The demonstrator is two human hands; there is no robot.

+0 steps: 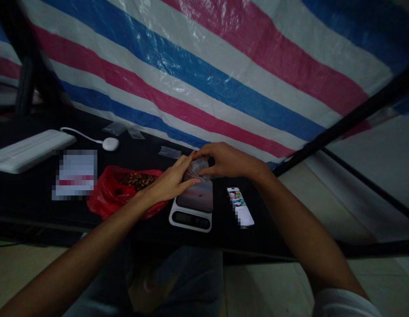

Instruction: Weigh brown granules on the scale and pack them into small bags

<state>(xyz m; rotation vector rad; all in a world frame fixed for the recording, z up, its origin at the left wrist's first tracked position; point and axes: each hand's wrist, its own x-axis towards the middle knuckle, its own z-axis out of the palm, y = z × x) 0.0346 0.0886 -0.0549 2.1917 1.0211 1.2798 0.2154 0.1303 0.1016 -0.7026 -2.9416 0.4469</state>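
Note:
A small clear plastic bag (199, 166) sits over the far end of a white kitchen scale (191, 224) with a dark, shiny plate. My left hand (173, 179) reaches in from the left, its thumb and fingers on the near and left side of the bag. From the right, my right hand (220, 159) curls round the bag's other side with thumb and fingertips. What the bag holds is hard to make out in the dim light. Beside my left wrist lies an opened red plastic bag (107, 193) holding many small brown pieces (138, 179), partly covered by my forearm.
A lit phone (240, 207) lies right of the scale. Small clear bags (169, 152) are along the back. Left are a long white device (34, 149), a white round puck (110, 144) on a cable and a blurred packet (77, 174). A striped tarp (191, 79) hangs behind.

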